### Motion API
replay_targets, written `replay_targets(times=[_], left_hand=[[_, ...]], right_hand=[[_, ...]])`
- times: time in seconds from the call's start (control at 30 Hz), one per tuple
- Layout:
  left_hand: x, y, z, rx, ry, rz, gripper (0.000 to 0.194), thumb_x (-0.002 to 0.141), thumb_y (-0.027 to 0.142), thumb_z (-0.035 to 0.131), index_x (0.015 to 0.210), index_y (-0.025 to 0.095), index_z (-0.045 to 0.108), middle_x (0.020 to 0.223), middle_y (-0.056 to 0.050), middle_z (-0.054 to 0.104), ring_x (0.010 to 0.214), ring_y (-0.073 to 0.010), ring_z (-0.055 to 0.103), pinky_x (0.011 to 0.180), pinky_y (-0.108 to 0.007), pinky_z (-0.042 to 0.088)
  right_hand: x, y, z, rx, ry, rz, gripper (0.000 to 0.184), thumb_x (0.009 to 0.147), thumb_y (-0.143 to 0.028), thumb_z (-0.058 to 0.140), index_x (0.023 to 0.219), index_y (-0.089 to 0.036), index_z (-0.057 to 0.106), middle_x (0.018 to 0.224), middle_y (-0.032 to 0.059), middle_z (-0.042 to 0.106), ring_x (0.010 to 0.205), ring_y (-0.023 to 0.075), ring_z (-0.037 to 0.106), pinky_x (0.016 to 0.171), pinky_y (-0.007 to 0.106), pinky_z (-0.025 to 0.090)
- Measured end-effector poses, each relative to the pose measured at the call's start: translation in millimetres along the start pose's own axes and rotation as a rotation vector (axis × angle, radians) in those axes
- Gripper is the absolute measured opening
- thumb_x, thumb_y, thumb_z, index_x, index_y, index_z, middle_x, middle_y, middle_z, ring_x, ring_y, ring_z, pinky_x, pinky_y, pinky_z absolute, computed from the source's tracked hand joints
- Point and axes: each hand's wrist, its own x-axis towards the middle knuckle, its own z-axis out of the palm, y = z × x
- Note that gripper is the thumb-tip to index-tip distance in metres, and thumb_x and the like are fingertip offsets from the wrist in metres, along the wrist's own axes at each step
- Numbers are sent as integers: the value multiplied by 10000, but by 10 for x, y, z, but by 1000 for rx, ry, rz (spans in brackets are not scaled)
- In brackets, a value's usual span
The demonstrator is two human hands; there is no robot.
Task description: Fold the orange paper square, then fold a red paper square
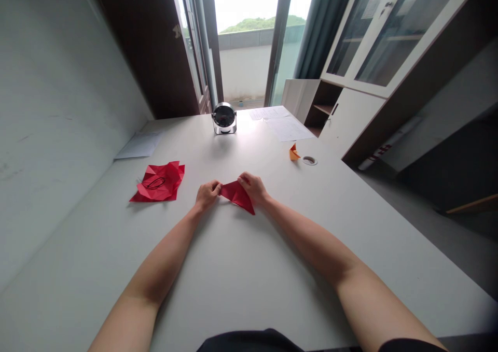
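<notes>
Above the middle of the white desk (pixel 241 269), the left hand (pixel 207 193) pinches one end of the folded red paper (pixel 238 195); the right hand (pixel 253 187) grips its upper edge. Bare desk spreads toward the near edge; the creased red sheets (pixel 165 178) lie well left, the orange folded piece (pixel 294 152) right.

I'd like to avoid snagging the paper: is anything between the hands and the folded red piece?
Nothing visible is. The left hand pinches one end of the folded red paper, and the right hand holds its upper edge. The creased red paper and orange paper figure lie off to either side.
</notes>
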Motion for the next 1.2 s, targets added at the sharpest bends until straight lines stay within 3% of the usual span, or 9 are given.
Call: replay_targets(times=[0.37, 1.2], left_hand=[[9, -32, 38, 19, -21, 36, 320, 902, 415, 452, 845, 214, 696, 685, -11, 658, 629, -158, 545, 614, -255, 361], [-3, 19, 6, 37, -54, 41, 311, 895, 393, 453, 842, 222, 708, 689, -8, 667, 636, -163, 555, 616, -260, 382]], right_hand=[[-5, 2, 21, -127, -161, -44, 206, 900, -352, 533, 874, -208, 678, 695, -21, 640, 610, 116, 493, 611, 230, 359], [-10, -52, -6, -128, -173, -49, 198, 894, -332, 538, 867, -208, 690, 713, -19, 657, 622, 115, 503, 620, 231, 361]])
